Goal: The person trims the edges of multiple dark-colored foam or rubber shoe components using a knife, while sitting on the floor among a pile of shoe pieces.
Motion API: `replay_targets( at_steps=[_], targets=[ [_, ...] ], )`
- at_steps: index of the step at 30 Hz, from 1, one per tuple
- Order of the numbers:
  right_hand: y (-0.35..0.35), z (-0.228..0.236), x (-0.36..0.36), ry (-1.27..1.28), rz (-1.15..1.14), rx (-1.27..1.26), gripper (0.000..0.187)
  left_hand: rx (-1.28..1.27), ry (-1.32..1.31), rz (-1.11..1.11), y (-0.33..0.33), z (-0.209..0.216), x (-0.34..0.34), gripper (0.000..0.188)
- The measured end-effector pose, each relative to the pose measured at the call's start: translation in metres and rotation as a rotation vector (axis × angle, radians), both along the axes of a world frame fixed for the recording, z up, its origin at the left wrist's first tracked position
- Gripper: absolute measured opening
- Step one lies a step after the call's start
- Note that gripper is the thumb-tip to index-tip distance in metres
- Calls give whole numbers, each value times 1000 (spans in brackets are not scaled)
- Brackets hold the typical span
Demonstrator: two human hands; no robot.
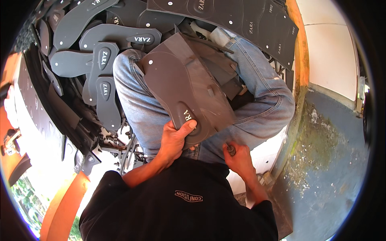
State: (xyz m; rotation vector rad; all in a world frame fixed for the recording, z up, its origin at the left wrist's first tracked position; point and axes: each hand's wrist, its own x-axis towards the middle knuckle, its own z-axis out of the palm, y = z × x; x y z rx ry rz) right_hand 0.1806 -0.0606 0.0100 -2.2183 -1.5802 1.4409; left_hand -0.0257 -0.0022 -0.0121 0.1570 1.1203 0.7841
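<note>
My left hand (173, 141) grips the near end of a dark grey foam sheet (213, 98), thumb on top and fingers underneath. A sandal sole shape (165, 76) with a raised oval heel pad runs along the sheet's left side. That left edge follows the sole's curve, while the right part is plain. My right hand (241, 159) is closed round a short dark handle (230, 150), just right of the sheet's near corner and apart from it. What is on the handle's other end does not show.
Cut grey soles (105, 90) lie piled at the left of my crossed legs (261, 92). A larger uncut sheet (237, 20) printed with sole outlines lies at the far side. Dark offcut strips (130, 148) are scattered below the pile. An orange-edged wall (301, 44) stands at the right.
</note>
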Motion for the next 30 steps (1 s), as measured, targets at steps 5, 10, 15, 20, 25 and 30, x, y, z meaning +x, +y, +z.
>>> replay_targets(
  at_steps=[5, 10, 15, 20, 25, 30],
  targets=[
    [8, -8, -5, -2, 34, 56, 16, 23, 15, -16, -1, -3, -4, 20],
    [23, -12, -14, -17, 48, 11, 17, 18, 7, -8, 3, 2, -5, 16],
    [34, -25, -22, -15, 47, 85, 18, 24, 29, -26, 5, 3, -4, 17],
    [46, -34, -37, 14, -54, 121, 21, 35, 1, -8, 10, 2, 3, 19],
    [64, -36, -49, 56, -29, 200, 26, 31, 5, 16, 14, 1, 9, 21],
    [71, -58, -54, 120, 17, 414, 35, 32, -14, 16, 14, -1, 12, 23]
  ],
)
